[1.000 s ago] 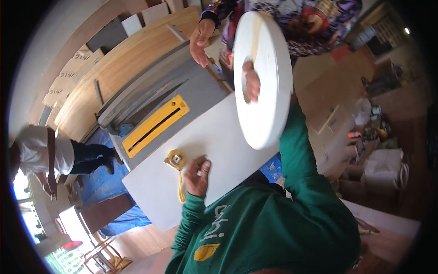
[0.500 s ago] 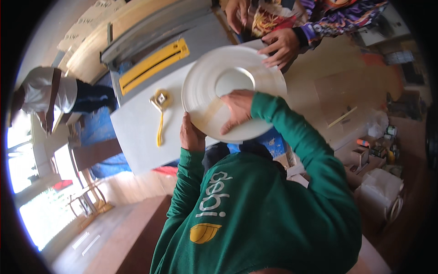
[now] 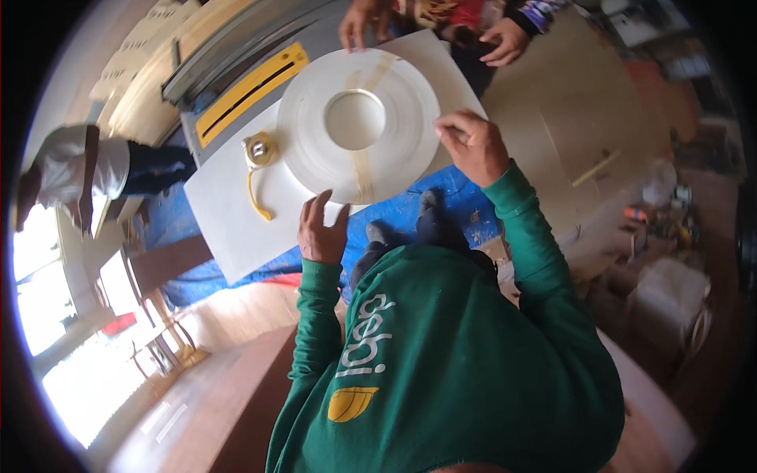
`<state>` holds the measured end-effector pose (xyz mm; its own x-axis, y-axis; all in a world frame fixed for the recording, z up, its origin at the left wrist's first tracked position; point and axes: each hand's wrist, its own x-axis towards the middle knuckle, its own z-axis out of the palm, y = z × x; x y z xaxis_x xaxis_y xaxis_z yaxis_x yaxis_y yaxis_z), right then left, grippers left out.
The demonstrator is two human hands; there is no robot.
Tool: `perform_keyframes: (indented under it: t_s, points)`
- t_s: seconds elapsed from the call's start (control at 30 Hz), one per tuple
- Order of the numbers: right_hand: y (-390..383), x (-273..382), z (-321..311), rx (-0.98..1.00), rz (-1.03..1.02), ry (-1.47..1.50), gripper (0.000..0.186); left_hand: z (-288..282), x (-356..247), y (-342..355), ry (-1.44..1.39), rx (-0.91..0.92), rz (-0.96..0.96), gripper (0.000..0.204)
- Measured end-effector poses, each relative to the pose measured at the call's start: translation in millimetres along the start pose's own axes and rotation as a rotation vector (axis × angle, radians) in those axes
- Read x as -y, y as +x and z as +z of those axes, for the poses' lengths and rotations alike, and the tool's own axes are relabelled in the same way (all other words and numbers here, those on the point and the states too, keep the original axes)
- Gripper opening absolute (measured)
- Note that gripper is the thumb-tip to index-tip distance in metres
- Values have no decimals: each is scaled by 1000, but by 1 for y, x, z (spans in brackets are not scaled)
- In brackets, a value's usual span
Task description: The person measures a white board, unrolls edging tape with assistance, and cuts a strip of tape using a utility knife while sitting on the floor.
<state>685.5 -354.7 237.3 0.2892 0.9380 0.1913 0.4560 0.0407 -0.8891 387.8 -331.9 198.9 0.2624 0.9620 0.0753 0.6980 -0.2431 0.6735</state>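
Note:
A wide white roll of banding (image 3: 303, 126), crossed by tan tape strips, lies flat on a white board (image 3: 225, 225). My left hand (image 3: 322, 229), fingers apart, is just at the roll's near-left rim. My right hand (image 3: 473, 146), loosely bent with nothing visible in its grasp, is at the right rim; whether its fingertips touch is unclear. A yellow tape measure (image 3: 259, 154) lies left of the roll with its strap trailing. At the far side, a co-worker's hand (image 3: 359, 24) reaches down by the roll, and their other hand (image 3: 505, 43) hangs above the board's right corner.
A grey table saw (image 3: 189, 130) with a yellow slotted insert (image 3: 251, 93) adjoins the board. Another person (image 3: 110, 165) stands at left. Blue sheeting (image 3: 177, 221) covers floor below. Plywood sheets (image 3: 142, 87) lean behind the saw; cluttered tools and bags (image 3: 670, 284) lie at right.
The roll, first held upright by my right hand, came down flat onto the board. My right hand has left its centre for the right rim; my left hand released its grip on the edge.

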Motion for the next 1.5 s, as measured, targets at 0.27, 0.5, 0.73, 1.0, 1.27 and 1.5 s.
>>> perform_keyframes:
  t_s: [0.27,0.5,0.73,1.0,1.27,1.5]
  points:
    - [-91,5,124,-154,97,-244,12,7,28,80,-146,265,437,36]
    - [-91,24,185,-182,170,-528,30,46,36,116,199,130,672,31]
    - [-94,25,186,-241,294,-437,29,37,37,108,-18,305,723,23]
    - [-72,34,184,-151,349,-560,31,26,52,104,63,336,844,21]
    - [-46,26,175,2,458,-624,28,29,50,97,56,275,778,28]
    - [-46,4,163,53,411,-524,19,43,52,90,-98,200,726,21]
